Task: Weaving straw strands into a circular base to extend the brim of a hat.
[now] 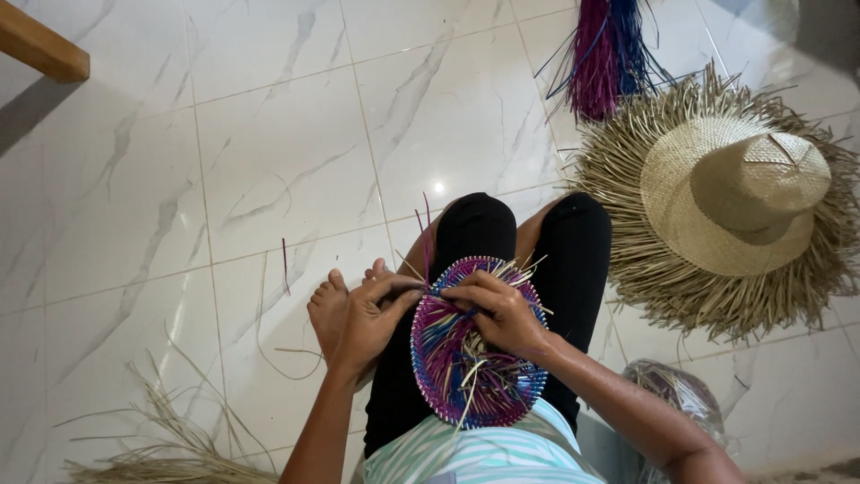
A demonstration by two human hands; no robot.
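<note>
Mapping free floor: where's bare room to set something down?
Bare tiles run from the wooden beam to the left hand. Crowded: straw hat and dyed strands to the right, loose straw lower left; both hands, right hand included, hold the woven disc.

A home weaving corner, by the look of it: a white marble-tiled floor (269, 161) strewn with dried straw (170, 439), a finished fringed straw hat (730, 197) and dyed purple-and-blue fibre bundles (605, 54).
</note>
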